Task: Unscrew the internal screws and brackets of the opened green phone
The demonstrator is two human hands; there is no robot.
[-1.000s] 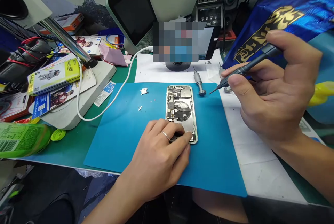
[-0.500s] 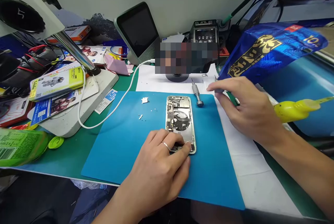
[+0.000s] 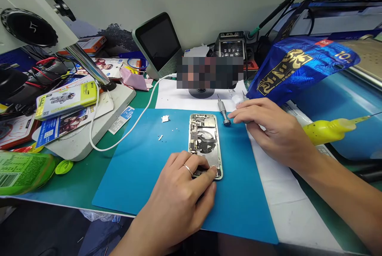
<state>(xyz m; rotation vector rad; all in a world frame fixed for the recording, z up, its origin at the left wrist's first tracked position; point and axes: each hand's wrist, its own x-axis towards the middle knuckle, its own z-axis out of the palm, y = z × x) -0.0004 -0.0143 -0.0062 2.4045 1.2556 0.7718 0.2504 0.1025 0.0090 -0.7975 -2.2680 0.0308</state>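
An opened phone [image 3: 210,154] lies on the blue mat [image 3: 134,172], its circuit board and metal parts exposed. My left hand [image 3: 182,194] is closed at its lower end, thumb and forefinger pressed over the bottom edge and hiding the parts there. Beyond the phone's top right corner lies a grey screwdriver [image 3: 222,110]. The fingertips of my right hand [image 3: 268,126] are beside its round cap, the thumb set apart below. A thin tip shows behind these fingers; the rest of that object is hidden. A small metal plate [image 3: 165,118] and tiny pieces [image 3: 160,137] lie left of the phone.
A white cable [image 3: 131,138] curves along the left. Boxes [image 3: 67,98] rest on the microscope stand's white base [image 3: 77,140]. A green bottle [image 3: 25,170] lies at the left edge. At right are a blue bag [image 3: 298,69] and a yellow bottle [image 3: 325,130].
My right hand has moved left and down, nearer to the screwdriver's cap. My left hand stays on the phone's lower end. The view has shifted slightly.
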